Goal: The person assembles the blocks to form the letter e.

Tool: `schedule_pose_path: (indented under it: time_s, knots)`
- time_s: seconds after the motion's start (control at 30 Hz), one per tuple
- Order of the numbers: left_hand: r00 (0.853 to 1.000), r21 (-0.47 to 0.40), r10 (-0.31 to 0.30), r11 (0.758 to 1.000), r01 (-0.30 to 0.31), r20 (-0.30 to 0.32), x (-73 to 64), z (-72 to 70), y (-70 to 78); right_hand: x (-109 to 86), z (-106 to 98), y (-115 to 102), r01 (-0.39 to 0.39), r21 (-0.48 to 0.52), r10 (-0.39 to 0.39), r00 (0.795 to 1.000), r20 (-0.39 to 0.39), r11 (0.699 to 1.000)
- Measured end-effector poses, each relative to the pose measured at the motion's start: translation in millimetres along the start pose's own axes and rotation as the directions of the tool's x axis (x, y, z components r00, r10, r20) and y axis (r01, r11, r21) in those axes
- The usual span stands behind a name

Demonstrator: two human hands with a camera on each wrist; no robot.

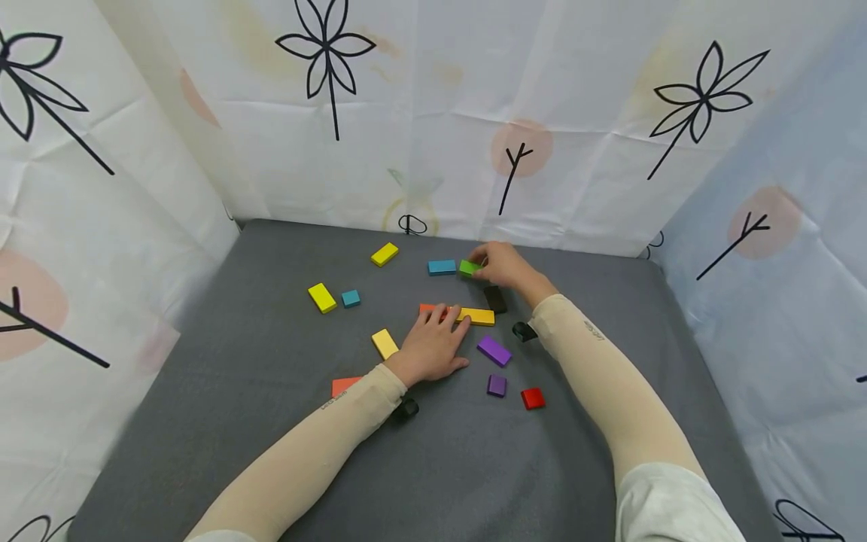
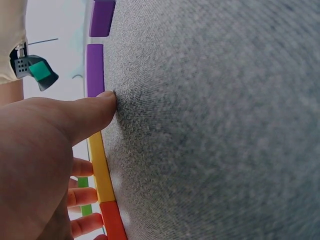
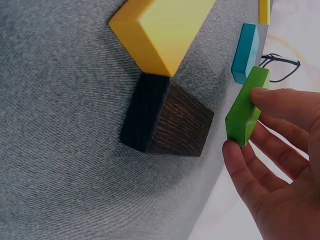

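At the far side of the table, my right hand [image 1: 506, 267] pinches a green block [image 3: 245, 107] between thumb and fingers. Just left of it in the head view lies a blue block [image 1: 442, 267]. My left hand [image 1: 433, 346] rests low over the table, fingers spread and thumb out to the side. Its fingertips are at a row of an orange-red block [image 2: 113, 220] and a golden-yellow block [image 1: 479, 317], partly covering the orange-red one. A dark wood-grained block [image 3: 180, 122] adjoins the golden block's right end, near my right wrist.
Two purple blocks [image 1: 494, 351] and a red block [image 1: 533, 398] lie right of my left hand. Yellow blocks [image 1: 322, 298] and a small blue block [image 1: 351, 299] are scattered left. Another orange-red block [image 1: 344, 385] sits partly under my left forearm. Patterned curtains [image 1: 433, 165] surround the grey table [image 1: 257, 339].
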State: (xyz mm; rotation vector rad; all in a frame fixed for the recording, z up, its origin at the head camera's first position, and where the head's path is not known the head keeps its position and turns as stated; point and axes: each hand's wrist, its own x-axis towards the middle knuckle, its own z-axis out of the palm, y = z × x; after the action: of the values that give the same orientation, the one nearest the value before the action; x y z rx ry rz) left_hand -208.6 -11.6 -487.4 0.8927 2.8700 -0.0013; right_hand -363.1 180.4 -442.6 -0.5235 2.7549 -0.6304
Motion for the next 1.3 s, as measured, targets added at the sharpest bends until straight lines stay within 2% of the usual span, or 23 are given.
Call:
schedule_pose_path:
  time_s: [0.7,1.3]
  knots:
    - [1.0,-0.022,-0.005,1.0,0.005,0.015,6.4,8.6,-2.5,-2.8,9,5,0.022,-0.005,-0.022,1.0,0.009,1.0]
    - [1.0,-0.007,-0.001,1.0,0.001,0.002,3.5,4.7,-1.7,0.1,13,8,0.0,-0.01,0.0,1.0,0.027,1.0]
